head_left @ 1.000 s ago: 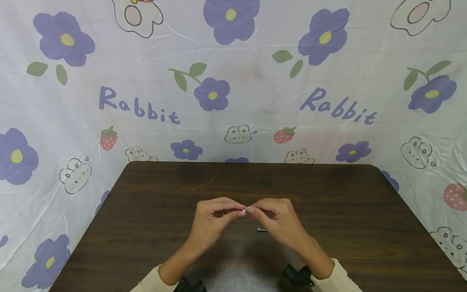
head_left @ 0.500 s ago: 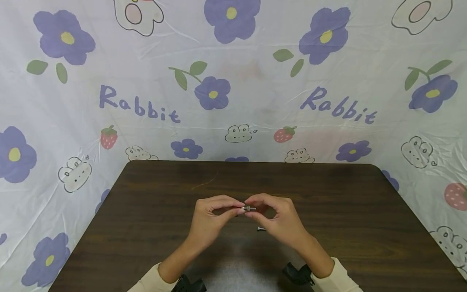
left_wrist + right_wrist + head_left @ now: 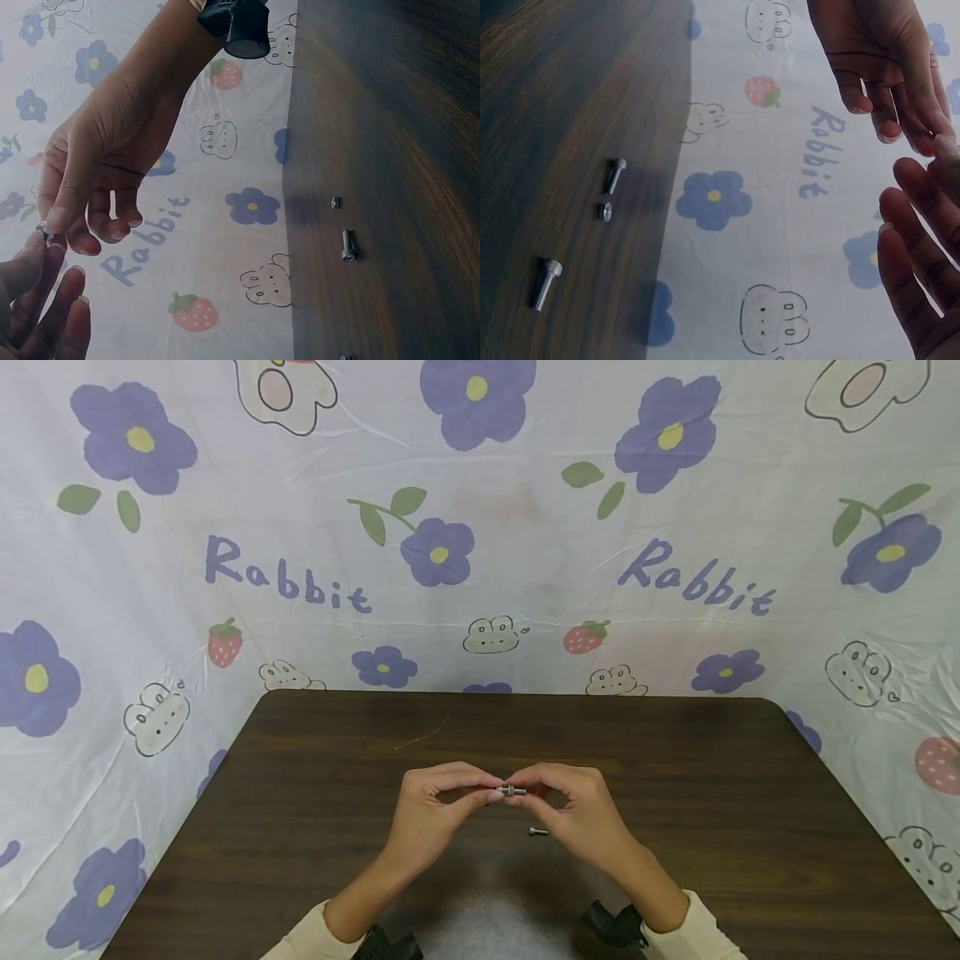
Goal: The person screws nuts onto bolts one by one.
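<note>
In the head view my left hand [image 3: 431, 810] pinches one end of a small silver bolt [image 3: 521, 791] between thumb and forefinger. Its shank points right, and a nut [image 3: 511, 790] sits around it. Thumb and forefinger of my right hand [image 3: 577, 806] are above and below the nut, pinching it; exact contact is hard to see. Both hands are raised over the table. In the left wrist view fingertips mostly cover the silver piece [image 3: 43, 227]. Below the right hand a loose bolt [image 3: 537, 832] lies on the table.
On the dark wooden table [image 3: 337, 860] the right wrist view shows a smaller bolt [image 3: 616, 176], a loose nut [image 3: 606, 211] and a larger bolt [image 3: 547, 283]. A patterned cloth [image 3: 525, 568] hangs behind the table. Each wrist wears a black camera.
A second ago the right fingertips covered the nut. They have since parted and moved slightly, so the nut and the bolt's free end show. The left hand has barely moved.
</note>
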Motion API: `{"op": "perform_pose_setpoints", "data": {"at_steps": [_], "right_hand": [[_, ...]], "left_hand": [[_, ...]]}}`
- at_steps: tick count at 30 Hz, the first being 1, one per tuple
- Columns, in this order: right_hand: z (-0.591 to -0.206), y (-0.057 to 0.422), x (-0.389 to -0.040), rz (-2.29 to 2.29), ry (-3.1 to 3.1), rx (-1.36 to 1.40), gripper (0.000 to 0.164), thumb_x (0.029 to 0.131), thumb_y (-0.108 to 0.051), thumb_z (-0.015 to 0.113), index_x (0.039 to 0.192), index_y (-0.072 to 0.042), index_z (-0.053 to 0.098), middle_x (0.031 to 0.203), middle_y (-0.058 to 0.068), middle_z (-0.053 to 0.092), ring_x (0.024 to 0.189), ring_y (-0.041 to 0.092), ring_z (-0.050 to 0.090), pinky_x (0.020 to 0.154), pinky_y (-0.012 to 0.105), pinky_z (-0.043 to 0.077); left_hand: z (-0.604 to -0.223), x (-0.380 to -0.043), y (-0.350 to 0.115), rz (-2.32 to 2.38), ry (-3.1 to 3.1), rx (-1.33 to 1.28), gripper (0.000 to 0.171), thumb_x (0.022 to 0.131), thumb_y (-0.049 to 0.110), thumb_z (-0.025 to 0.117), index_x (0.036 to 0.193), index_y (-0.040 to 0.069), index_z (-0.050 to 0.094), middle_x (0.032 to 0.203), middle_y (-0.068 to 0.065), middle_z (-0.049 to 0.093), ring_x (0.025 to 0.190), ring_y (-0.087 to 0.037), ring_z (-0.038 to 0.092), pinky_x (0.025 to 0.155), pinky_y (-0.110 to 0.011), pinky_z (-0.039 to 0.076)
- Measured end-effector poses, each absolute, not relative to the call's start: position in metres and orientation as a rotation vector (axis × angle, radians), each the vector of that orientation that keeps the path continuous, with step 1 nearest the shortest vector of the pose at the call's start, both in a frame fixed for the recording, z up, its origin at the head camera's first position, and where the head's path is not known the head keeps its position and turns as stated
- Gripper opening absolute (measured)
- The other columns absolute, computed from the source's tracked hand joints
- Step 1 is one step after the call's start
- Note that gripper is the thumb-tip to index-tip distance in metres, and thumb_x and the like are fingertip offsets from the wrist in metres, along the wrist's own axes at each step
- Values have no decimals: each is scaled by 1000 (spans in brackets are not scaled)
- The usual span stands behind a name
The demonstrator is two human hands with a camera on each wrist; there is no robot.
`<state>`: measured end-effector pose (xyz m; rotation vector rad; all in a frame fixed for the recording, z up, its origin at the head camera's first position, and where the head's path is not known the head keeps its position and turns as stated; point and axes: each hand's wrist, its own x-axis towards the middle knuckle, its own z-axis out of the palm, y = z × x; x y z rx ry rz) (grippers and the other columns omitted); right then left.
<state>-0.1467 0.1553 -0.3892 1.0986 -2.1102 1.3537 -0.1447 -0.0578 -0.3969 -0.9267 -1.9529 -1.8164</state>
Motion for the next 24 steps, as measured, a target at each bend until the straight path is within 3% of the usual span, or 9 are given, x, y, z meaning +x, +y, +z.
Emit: {"op": "perform_pose_setpoints", "data": {"at_steps": [11,17,24], "right_hand": [[-391,156,-147,1339,-2134,1110,5,93,-6,74,95,-10,77,86,-2,75,69,8,65,60,25,57],[-392,156,-146,1367,-2183,1069,14,94,-1,71,99,-14,76,88,-2,75,69,9,67,60,27,58],[-390,155,-145,1345,-2141,1060,25,84,0,82,104,-12,75,92,-1,76,70,9,68,62,26,59]], "left_hand": [[-401,-145,-57,-1785,-1982,-939,8,87,6,79,95,6,81,90,-5,77,79,-17,72,67,-31,60],[-401,-145,-56,-1790,-1973,-929,8,87,6,80,95,7,81,89,-5,77,78,-18,73,65,-32,61],[-400,-145,-58,-1797,-1947,-919,9,86,3,80,95,5,81,91,-5,77,82,-20,74,70,-35,62]]}}
